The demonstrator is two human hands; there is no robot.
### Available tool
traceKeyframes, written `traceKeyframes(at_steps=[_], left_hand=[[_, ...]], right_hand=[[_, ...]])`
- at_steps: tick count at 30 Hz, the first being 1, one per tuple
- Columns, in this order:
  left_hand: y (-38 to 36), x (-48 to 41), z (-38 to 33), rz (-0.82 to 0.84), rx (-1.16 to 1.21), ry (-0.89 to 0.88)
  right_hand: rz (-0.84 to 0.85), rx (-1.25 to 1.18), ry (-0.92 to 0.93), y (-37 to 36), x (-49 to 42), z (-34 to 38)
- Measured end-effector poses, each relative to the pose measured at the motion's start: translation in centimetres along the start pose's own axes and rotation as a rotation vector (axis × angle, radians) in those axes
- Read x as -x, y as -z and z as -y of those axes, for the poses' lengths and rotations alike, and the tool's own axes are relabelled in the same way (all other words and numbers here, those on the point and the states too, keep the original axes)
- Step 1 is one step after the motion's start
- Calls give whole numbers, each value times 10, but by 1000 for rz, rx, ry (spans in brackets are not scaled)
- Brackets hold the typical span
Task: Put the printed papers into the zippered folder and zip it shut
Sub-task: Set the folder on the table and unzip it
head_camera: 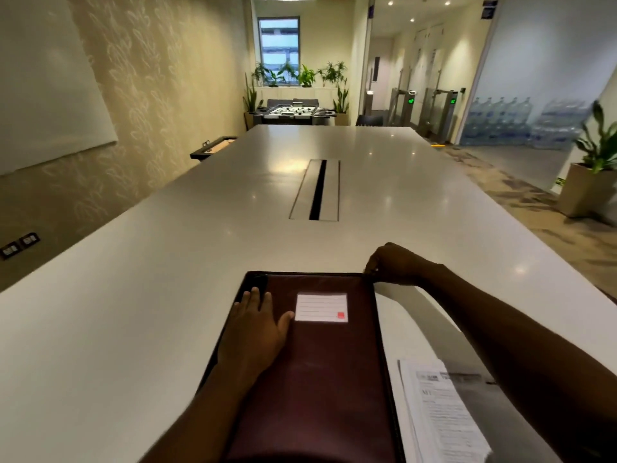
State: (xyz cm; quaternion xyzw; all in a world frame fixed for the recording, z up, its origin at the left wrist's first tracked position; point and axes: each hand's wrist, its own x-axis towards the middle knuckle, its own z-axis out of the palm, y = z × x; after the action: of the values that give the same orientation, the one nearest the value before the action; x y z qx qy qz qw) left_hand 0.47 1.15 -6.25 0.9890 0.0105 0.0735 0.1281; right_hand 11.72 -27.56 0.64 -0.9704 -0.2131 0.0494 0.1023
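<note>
A dark maroon zippered folder [320,369] with a white label lies flat on the white table [133,295] in front of me. My left hand [257,329] rests flat on its cover near the far left corner, fingers spread. My right hand [394,264] pinches something small at the folder's far right corner, where the zipper runs; the pull itself is too small to make out. The stack of printed papers [440,416] lies on the table just right of the folder, partly under my right forearm.
A long cable slot [317,190] is set into the table's middle, beyond the folder. A foosball table and potted plants stand at the far end of the room. A planter [587,185] stands on the floor to the right.
</note>
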Motion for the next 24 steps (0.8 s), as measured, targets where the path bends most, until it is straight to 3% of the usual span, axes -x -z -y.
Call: traceKeyframes(at_steps=[9,15,19,24], left_hand=[[-4,-3,-2,4,-40,18],[10,3,-14,25,-105,45],[24,34,-56,-3,-170,-110],[10,110,-118,254,53,-81]], right_hand=[[-205,-172,-143,-34,69,6],[-322,-21,-137,-50,93,24],[-285,-66,-191,-51,97,34],[-243,-136,-227,-48,102,40]])
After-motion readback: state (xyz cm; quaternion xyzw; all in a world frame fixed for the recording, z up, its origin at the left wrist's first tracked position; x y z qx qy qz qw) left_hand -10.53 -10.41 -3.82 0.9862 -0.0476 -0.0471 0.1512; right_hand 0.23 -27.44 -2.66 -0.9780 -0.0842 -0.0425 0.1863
